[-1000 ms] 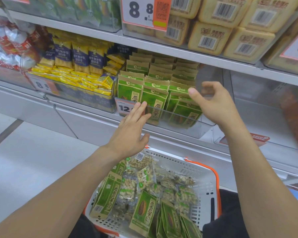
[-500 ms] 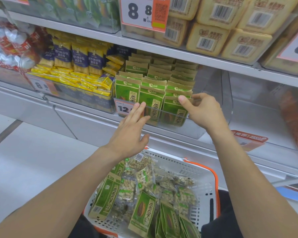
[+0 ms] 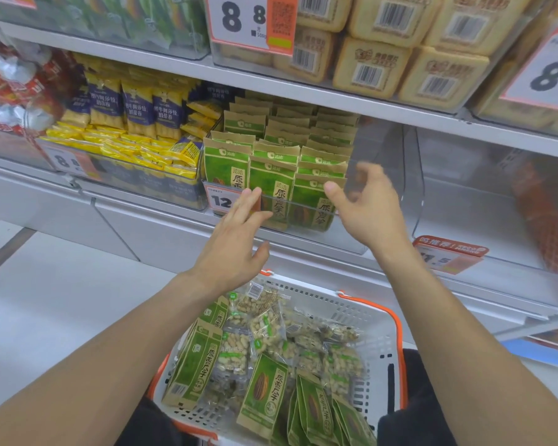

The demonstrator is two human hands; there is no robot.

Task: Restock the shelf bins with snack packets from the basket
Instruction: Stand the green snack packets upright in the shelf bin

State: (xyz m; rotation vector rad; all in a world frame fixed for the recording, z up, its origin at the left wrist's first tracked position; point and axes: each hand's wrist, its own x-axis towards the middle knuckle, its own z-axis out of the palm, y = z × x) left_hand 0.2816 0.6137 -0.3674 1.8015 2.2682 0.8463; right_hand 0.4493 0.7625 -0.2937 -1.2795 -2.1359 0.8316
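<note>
The left hand [image 3: 236, 239] is held up at the front of the clear shelf bin [image 3: 303, 206]. Its fingers are straight and together, and their tips lie at the bin's front lip, beside the orange price tag [image 3: 221, 201]. It holds nothing.

The right hand [image 3: 368, 207] is raised at the right end of the same bin, fingers loosely spread and slightly bent. The hand is blurred. No packet is seen in it, and whether the fingertips touch the bin cannot be told.

The bin holds green packets [image 3: 273, 185] standing upright in three rows, front to back.

Below the hands, a white basket [image 3: 377, 323] with orange handles sits near the person's legs. It contains more green packets [image 3: 261, 394], some lying flat and some on edge, together with clear packets of nuts [image 3: 264, 329].

To the left of the green bin stands a bin of yellow and dark-blue packets [image 3: 136, 123]. The bin to the right [image 3: 464, 194] shows bare clear walls. Tan barcoded packs [image 3: 371, 66] fill the shelf above.
</note>
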